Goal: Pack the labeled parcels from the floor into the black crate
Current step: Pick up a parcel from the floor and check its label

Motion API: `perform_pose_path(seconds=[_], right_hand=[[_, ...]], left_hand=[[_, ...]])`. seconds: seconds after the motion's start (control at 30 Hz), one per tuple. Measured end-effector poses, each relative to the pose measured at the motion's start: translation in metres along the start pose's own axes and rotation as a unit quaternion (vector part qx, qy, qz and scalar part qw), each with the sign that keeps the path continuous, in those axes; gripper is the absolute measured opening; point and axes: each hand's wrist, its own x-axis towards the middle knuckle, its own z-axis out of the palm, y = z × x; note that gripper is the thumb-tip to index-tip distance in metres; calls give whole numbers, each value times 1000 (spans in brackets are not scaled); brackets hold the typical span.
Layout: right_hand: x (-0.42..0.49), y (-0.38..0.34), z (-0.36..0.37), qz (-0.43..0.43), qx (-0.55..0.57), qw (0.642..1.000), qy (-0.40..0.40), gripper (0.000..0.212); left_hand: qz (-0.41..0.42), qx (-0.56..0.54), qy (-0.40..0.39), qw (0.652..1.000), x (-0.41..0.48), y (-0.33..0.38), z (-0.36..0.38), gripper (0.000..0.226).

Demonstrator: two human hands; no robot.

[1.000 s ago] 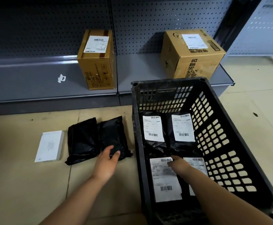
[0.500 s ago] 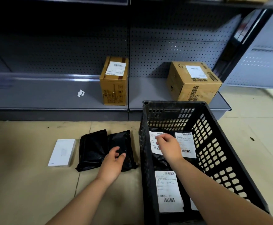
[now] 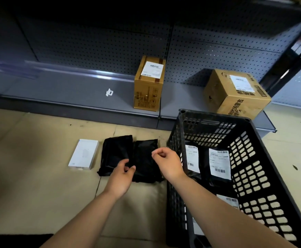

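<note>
Holding labeled parcels [image 3: 219, 163]: black crate [image 3: 253, 176].

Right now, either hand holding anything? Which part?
Nothing held. Left hand open at the near edge of the black parcels; right hand loosely curled above them.

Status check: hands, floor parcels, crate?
Left hand open on black parcels; right hand empty above them. Two black parcels, white box on floor. Crate holds labeled parcels. Nothing blocking.
</note>
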Motion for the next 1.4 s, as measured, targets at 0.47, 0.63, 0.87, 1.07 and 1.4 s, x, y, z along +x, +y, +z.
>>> perform_pose_path(seconds=[0.47, 0.63, 0.87, 1.07, 1.4], right_hand=[[70, 75, 67, 181, -142, 959, -164, 72], [88, 107, 87, 200, -193, 949, -150, 90], [116, 141, 91, 245, -210, 940, -112, 86], [133, 165, 95, 305, -201, 929, -56, 102], [127, 247, 111, 340, -140, 930, 4, 95]], left_hand=[[-159, 43, -50, 985, 37, -127, 7, 61], [-200, 58, -61, 976, 47, -162, -2, 59], [-193, 74, -89, 974, 77, -170, -1, 63], [-193, 66, -91, 975, 90, -165, 9, 60], [-193, 65, -109, 973, 87, -158, 15, 58]])
